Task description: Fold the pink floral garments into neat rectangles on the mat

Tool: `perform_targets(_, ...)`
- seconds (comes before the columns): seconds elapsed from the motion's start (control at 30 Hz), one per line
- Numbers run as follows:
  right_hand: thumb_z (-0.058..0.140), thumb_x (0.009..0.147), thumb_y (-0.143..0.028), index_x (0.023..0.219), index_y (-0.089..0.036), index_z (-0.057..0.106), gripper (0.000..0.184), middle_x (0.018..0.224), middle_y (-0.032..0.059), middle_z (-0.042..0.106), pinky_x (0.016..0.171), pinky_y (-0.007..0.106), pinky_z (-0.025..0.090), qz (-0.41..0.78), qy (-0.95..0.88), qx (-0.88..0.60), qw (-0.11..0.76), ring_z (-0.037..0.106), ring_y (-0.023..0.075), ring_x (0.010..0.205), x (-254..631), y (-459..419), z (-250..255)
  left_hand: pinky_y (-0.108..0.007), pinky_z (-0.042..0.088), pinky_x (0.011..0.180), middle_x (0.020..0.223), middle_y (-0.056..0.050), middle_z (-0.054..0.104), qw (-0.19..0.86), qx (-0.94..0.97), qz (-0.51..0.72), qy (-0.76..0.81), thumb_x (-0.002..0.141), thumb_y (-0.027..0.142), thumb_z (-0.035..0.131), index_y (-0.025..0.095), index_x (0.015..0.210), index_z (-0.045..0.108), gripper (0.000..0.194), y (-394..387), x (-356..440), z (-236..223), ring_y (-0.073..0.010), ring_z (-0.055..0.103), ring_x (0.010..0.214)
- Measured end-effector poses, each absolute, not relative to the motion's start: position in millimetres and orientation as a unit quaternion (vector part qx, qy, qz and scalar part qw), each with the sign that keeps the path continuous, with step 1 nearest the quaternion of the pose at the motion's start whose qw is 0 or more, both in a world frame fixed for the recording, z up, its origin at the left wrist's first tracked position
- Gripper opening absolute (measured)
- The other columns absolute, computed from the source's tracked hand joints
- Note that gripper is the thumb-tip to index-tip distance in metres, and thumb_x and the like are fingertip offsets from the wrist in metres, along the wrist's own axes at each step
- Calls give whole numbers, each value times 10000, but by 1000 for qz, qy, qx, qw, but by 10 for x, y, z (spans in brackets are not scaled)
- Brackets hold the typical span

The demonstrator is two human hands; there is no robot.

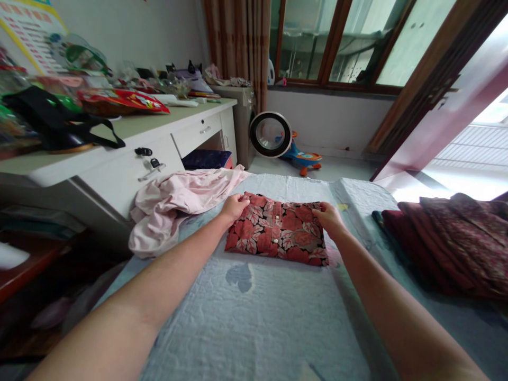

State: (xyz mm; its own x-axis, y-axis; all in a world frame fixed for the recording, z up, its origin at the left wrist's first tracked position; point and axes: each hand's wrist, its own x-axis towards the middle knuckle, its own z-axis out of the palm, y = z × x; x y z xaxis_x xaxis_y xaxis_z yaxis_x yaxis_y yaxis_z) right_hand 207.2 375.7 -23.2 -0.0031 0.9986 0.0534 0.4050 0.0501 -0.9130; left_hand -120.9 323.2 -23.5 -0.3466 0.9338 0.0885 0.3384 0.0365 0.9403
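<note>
A folded red floral shirt (293,233) with a buttoned placket lies on the light blue bedspread (246,328). My left hand (235,207) pinches its far left corner between thumb and fingers. At the far right corner, my right hand (330,218) grips the cloth the same way. The shirt forms a neat rectangle, its near edge resting on the bed. To the left of it, a crumpled pale pink garment (178,201) hangs over the bed's edge. A stack of folded dark red clothes (448,243) sits on the right.
A cluttered white desk (159,140) runs along the left, with a red snack bag (123,100) on it. Beyond stands a washing machine (243,121) with its round door (271,134) swung open. A blue and orange ride-on toy (304,157) is on the floor past the bed.
</note>
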Motion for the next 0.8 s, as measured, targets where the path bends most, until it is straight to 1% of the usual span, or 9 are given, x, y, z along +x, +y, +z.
perform_targets(0.17, 560, 640, -339, 777, -179, 606, 215, 672, -11, 612, 561, 249, 393, 337, -614, -581, 415, 512, 139, 595, 2035, 3843, -146, -248, 431, 625, 704, 2, 631, 237, 503, 491, 671, 774, 349, 581, 162, 799, 638, 197, 3338, -1197, -173, -159, 578, 649)
perform_targets(0.3, 550, 680, -273, 795, -169, 630, 175, 711, 24, 622, 632, 275, 410, 225, -644, -654, 327, 534, 175, 675, 1975, 3855, -185, -305, 473, 736, 732, -34, 655, 192, 512, 442, 711, 791, 269, 583, 169, 761, 625, 112, 3364, -1168, -213, -217, 627, 758)
perform_targets(0.37, 550, 719, -252, 941, -151, 657, 266, 865, 82, 665, 724, 311, 435, 153, -657, -682, 283, 568, 217, 803, 1928, 3782, -197, -362, 474, 851, 882, -86, 692, 164, 502, 425, 735, 789, 213, 585, 161, 862, 645, 108, 3333, -1117, -211, -265, 640, 915)
perform_targets(0.4, 545, 747, -252, 1057, -141, 646, 343, 981, 116, 669, 779, 334, 440, 115, -663, -686, 276, 575, 241, 889, 1893, 3723, -192, -392, 457, 920, 999, -115, 692, 143, 499, 419, 746, 792, 191, 581, 155, 950, 646, 174, 3307, -1074, -196, -287, 622, 1022)
perform_targets(0.5, 513, 836, -266, 1305, -131, 542, 489, 1291, 184, 571, 921, 406, 408, 7, -705, -653, 276, 523, 307, 1125, 1726, 3499, -135, -437, 355, 1089, 1325, -143, 584, 32, 552, 376, 743, 829, 175, 563, 168, 1203, 581, 374, 3194, -863, -108, -296, 481, 1292)
perform_targets(0.57, 428, 913, -255, 1300, -155, 549, 418, 1361, 161, 540, 985, 403, 378, -14, -757, -599, 259, 510, 286, 1178, 1577, 3363, -95, -422, 358, 1104, 1320, -120, 599, -21, 660, 302, 687, 886, 193, 511, 183, 1219, 580, 341, 3110, -675, -54, -262, 508, 1273)
perform_targets(0.63, 384, 959, -270, 1252, -195, 589, 365, 1389, 125, 536, 1047, 388, 335, -18, -820, -532, 209, 498, 260, 1218, 1434, 3282, -89, -420, 352, 1121, 1338, -94, 608, -15, 753, 216, 621, 940, 228, 452, 207, 1209, 603, 309, 3043, -491, -42, -238, 518, 1278)
perform_targets(0.7, 374, 968, -250, 1312, -203, 559, 393, 1428, 114, 520, 1094, 391, 292, -18, -848, -504, 164, 458, 248, 1288, 1332, 3262, -133, -464, 321, 1151, 1477, -92, 511, -6, 787, 154, 597, 972, 228, 381, 201, 1321, 557, 392, 3008, -357, -85, -241, 424, 1385)
perform_targets(0.8, 367, 987, -289, 1388, -217, 512, 432, 1489, 83, 485, 1153, 428, 221, -10, -848, -514, 131, 382, 240, 1374, 1277, 3301, -267, -550, 239, 1189, 1574, -88, 387, -3, 792, 104, 601, 996, 328, 360, 207, 1440, 468, 472, 3008, -287, -220, -263, 309, 1465)
